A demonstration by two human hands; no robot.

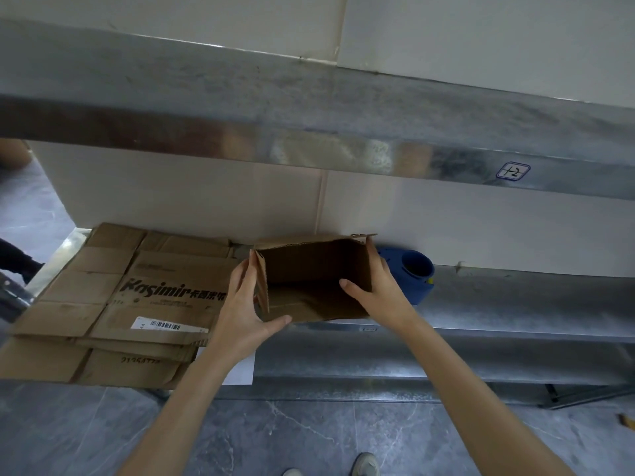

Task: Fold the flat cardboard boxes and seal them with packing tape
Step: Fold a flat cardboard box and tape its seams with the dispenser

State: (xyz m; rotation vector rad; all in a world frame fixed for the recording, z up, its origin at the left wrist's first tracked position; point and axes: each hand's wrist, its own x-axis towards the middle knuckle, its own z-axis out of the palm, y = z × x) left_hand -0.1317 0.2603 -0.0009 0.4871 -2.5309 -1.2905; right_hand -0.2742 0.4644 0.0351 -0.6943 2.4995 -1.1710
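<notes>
Matt brown cardboard box — dull scuffed metal shelf, blue plastic dispenser.

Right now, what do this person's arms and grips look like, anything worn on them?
No sleeves show: the left arm and right arm are bare to the frame's edge. The left grip and right grip are bare hands, without gloves. No watch, bracelet or ring is visible.
</notes>
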